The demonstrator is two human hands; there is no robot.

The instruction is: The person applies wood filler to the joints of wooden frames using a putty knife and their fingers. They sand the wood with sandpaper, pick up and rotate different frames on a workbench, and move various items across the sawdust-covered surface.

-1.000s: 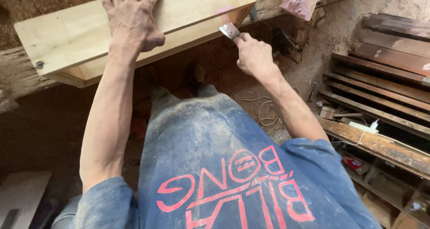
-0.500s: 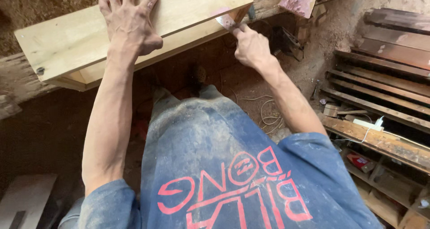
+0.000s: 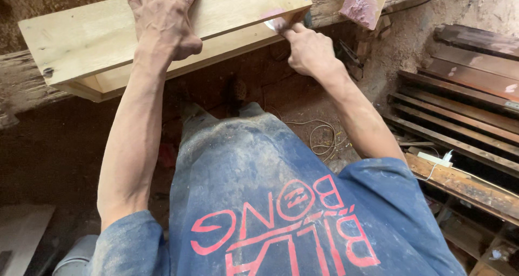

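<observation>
My left hand [image 3: 165,19] flat, fingers spread, pressing top of pale wooden box [image 3: 97,38], upper left of frame. My right hand [image 3: 308,49] clenched round small metal scraper [image 3: 275,24], blade against box's right end, upper centre. Box rests on rough bench [image 3: 21,87]. Block smeared with pink putty [image 3: 362,6] upper right, apart from box.

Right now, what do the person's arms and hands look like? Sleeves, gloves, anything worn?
Both arms are bare from the short sleeves down. The left hand and right hand wear no gloves, and no watch or rings show. The sleeves belong to a dusty blue T-shirt with red print on the front; wood dust greys the fabric.
</observation>
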